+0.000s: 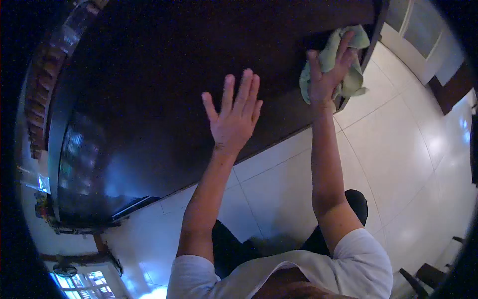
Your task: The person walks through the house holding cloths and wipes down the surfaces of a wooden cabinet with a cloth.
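Note:
A dark, glossy wooden surface (164,74) fills the upper middle of the head view. Over its middle part is my left hand (233,117), fingers spread, holding nothing; whether the palm touches the wood I cannot tell. Near the right end of the surface, my right hand (331,77) lies on a crumpled light green cloth (356,82), with its thumb and fingers apart. The cloth shows on both sides of that hand and reaches the surface's right edge.
Pale floor tiles (388,149) lie below and right of the surface. A light glazed door (423,32) stands at the upper right, dark chair parts (430,275) at the lower right. Reddish-brown objects (42,94) line the far left. A bright window (87,284) shows lower left.

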The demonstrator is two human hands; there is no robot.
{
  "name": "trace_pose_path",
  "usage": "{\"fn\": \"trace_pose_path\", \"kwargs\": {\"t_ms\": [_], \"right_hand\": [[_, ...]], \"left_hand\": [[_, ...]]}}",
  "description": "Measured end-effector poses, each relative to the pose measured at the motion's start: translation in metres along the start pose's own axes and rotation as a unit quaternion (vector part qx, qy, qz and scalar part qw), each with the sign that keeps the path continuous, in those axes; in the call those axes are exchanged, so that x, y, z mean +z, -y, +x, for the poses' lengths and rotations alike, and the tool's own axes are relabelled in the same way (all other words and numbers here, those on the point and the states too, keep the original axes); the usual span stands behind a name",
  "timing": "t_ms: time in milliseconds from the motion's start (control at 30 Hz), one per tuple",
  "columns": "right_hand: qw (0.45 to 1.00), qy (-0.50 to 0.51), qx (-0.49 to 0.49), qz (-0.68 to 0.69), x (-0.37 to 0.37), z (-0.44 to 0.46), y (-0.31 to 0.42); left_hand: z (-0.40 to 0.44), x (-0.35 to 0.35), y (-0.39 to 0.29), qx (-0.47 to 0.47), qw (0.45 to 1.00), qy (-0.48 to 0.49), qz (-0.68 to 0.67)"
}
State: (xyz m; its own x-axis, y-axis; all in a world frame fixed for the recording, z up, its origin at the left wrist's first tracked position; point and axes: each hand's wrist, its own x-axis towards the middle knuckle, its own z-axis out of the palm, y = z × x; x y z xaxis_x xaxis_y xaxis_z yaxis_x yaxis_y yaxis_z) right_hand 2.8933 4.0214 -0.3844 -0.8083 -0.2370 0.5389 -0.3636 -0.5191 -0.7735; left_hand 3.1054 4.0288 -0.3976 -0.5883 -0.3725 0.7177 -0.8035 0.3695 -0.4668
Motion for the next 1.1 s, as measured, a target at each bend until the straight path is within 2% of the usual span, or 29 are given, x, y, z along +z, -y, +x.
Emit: {"fn": "trace_pose_path", "kwargs": {"t_ms": [33, 67, 167, 200, 300, 333, 433, 467, 533, 633, 667, 700, 733, 800, 833, 867, 900, 933, 967, 1000, 1033, 1100], "right_hand": [[0.988, 0.023, -0.147, -0.041, 0.011, -0.001, -0.006], [0.977, 0.054, -0.151, -0.138, 0.007, 0.000, -0.008], [0.991, 0.048, -0.114, -0.055, 0.024, -0.016, 0.006], [0.997, 0.049, -0.045, 0.024, 0.036, -0.043, 0.009], [0.971, 0.185, -0.140, -0.056, 0.054, -0.128, 0.017], [0.926, 0.243, -0.253, -0.141, 0.053, -0.143, 0.021], [0.817, 0.394, -0.383, -0.174, 0.028, -0.110, 0.017], [0.774, 0.390, -0.461, -0.192, 0.020, -0.084, 0.007], [0.785, 0.310, -0.484, -0.231, 0.026, -0.044, -0.015], [0.868, 0.230, -0.385, -0.214, 0.048, -0.070, 0.004], [0.895, 0.223, -0.307, -0.235, 0.060, -0.098, 0.013], [0.896, 0.248, -0.284, -0.236, 0.072, -0.128, 0.026], [0.870, 0.281, -0.341, -0.221, 0.085, -0.155, 0.038], [0.805, 0.347, -0.446, -0.180, 0.112, -0.209, 0.062], [0.805, 0.369, -0.434, -0.168, 0.115, -0.214, 0.068], [0.803, 0.389, -0.423, -0.156, 0.118, -0.216, 0.076], [0.799, 0.410, -0.416, -0.143, 0.120, -0.215, 0.083], [0.782, 0.482, -0.379, -0.115, 0.112, -0.200, 0.092], [0.709, 0.544, -0.403, -0.199, 0.101, -0.177, 0.088], [0.738, 0.456, -0.452, -0.207, 0.089, -0.165, 0.050], [0.772, 0.389, -0.446, -0.230, 0.083, -0.146, 0.044], [0.807, 0.340, -0.418, -0.241, 0.078, -0.121, 0.045]], "left_hand": [[0.000, 0.000, 0.003, 0.003, 1.000, -0.001, -0.002], [0.001, -0.003, 0.005, 0.018, 1.000, -0.005, -0.004], [-0.004, -0.004, 0.017, 0.021, 0.981, -0.027, -0.190], [-0.006, -0.004, 0.024, 0.049, 0.974, -0.042, -0.218], [-0.012, -0.006, 0.035, -0.011, 0.926, -0.069, -0.372], [-0.018, -0.007, 0.043, -0.016, 0.914, -0.085, -0.397], [-0.058, -0.020, 0.079, -0.101, 0.975, 0.017, -0.197], [-0.071, -0.018, 0.092, -0.101, 0.988, 0.001, -0.113], [-0.088, -0.014, 0.128, -0.108, 0.992, -0.028, 0.058], [-0.083, -0.012, 0.132, -0.141, 0.986, -0.050, 0.078], [-0.084, -0.013, 0.133, -0.149, 0.986, -0.054, 0.052], [-0.083, -0.014, 0.135, -0.157, 0.985, -0.060, 0.029], [-0.086, -0.018, 0.139, -0.164, 0.984, -0.064, 0.007], [-0.094, -0.019, 0.150, -0.200, 0.964, -0.083, -0.153], [-0.098, -0.023, 0.153, -0.217, 0.943, -0.092, -0.234], [-0.101, -0.030, 0.157, -0.214, 0.938, -0.083, -0.261], [-0.104, -0.032, 0.161, -0.205, 0.958, -0.042, -0.198], [-0.111, -0.036, 0.170, -0.200, 0.970, 0.001, -0.134], [-0.119, -0.042, 0.181, -0.193, 0.977, 0.049, -0.070], [-0.134, -0.041, 0.197, -0.204, 0.978, 0.021, -0.031], [-0.151, -0.040, 0.216, -0.231, 0.973, -0.009, -0.010], [-0.179, -0.045, 0.247, -0.289, 0.954, -0.069, 0.033]]}}
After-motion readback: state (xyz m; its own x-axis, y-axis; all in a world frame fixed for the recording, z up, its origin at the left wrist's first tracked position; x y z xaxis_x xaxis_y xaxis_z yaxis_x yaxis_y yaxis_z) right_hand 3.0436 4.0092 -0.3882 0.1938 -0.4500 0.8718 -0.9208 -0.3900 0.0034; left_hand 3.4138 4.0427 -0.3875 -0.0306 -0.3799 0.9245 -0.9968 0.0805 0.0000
